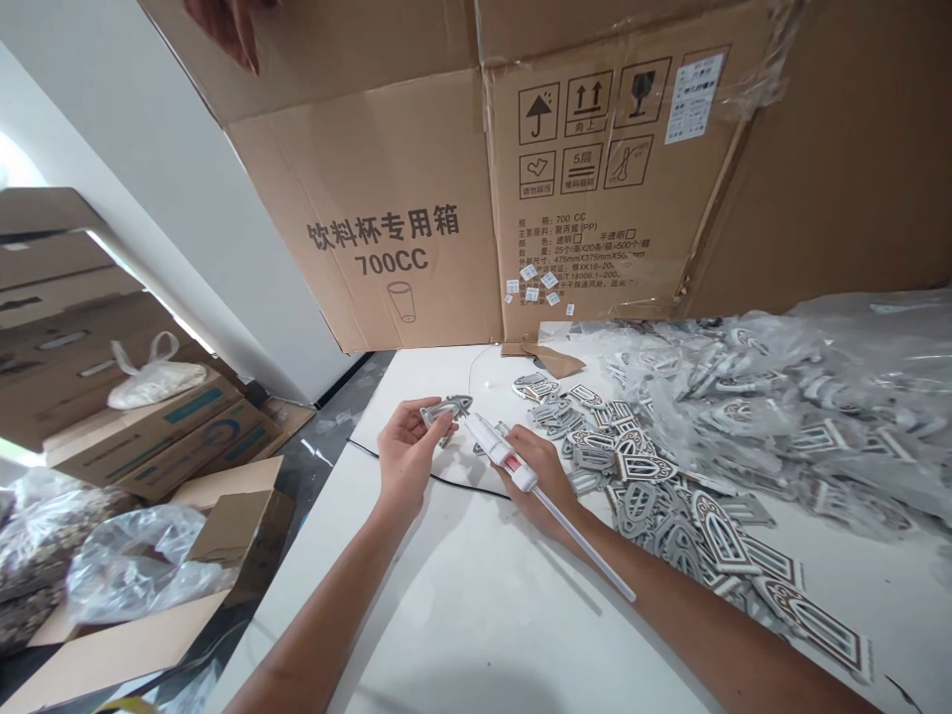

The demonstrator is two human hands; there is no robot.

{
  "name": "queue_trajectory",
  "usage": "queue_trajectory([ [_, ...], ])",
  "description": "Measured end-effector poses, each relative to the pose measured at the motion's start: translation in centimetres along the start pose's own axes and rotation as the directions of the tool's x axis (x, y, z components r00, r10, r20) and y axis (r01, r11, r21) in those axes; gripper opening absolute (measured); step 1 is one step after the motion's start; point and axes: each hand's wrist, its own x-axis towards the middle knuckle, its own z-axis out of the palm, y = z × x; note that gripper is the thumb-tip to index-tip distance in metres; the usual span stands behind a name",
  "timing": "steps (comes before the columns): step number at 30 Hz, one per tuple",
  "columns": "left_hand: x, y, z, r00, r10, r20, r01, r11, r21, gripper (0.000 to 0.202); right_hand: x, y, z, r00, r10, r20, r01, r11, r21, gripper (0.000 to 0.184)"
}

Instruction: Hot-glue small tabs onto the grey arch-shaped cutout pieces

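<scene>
My left hand (409,451) pinches a small grey arched window-shaped piece (444,409) above the white table. In my right hand (536,466) is a white hot glue gun (497,444), its nozzle close to the piece; whether they touch I cannot tell. A long translucent glue stick (584,543) sticks out of the gun's back end, over my right forearm. Just right of my right hand lies a heap of similar arched pieces (646,466), some showing brown-and-white patterned faces, others grey.
Large cardboard boxes (402,159) stand along the table's back edge. Plastic bags (744,367) of pieces lie at the right. A black cable (468,486) crosses the white table (446,615). Open cartons (156,635) sit at lower left. Another person's hand (230,25) shows at the top.
</scene>
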Motion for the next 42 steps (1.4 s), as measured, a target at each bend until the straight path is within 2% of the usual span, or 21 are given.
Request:
queue_trajectory([
  [10,0.1,-0.7,0.0,0.998,0.067,-0.004,-0.067,0.998,0.021,0.037,0.0,0.2,0.1,1.0,0.023,0.011,-0.022,0.999,-0.042,0.022],
  [18,0.0,-0.7,0.2,0.998,0.06,-0.015,-0.06,0.998,0.031,0.038,0.0,0.3,0.1,1.0,-0.004,0.015,0.005,0.997,-0.077,0.025],
  [32,0.0,-0.8,0.2,0.998,0.069,-0.01,-0.068,0.997,0.046,0.036,0.0,-0.1,-0.2,0.998,0.043,0.046,-0.038,0.993,-0.109,0.021],
  [37,0.3,-1.3,-0.2,0.99,0.141,0.0,-0.141,0.986,0.093,0.032,0.0,-0.5,-0.4,0.997,0.062,0.044,-0.056,0.993,-0.108,0.017],
  [42,0.5,-1.3,-0.5,0.973,0.228,0.025,-0.228,0.949,0.218,0.026,0.1,-0.6,-0.2,0.995,0.092,0.047,-0.086,0.989,-0.116,0.019],
])
